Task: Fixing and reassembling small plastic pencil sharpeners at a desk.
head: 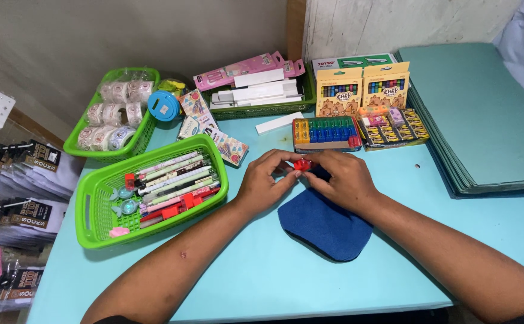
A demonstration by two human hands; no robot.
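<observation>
A small red sharpener is pinched between the fingertips of both my hands, just above the far edge of a dark blue cloth that lies on the light blue table. My left hand grips it from the left and my right hand from the right. Right behind my hands sits a display box of coloured sharpeners in yellow, green, blue and red.
A green basket of pens stands to the left, with a green basket of tape rolls behind it. Crayon boxes, a tray of erasers, a green tray with white boxes and stacked green folders fill the back and right.
</observation>
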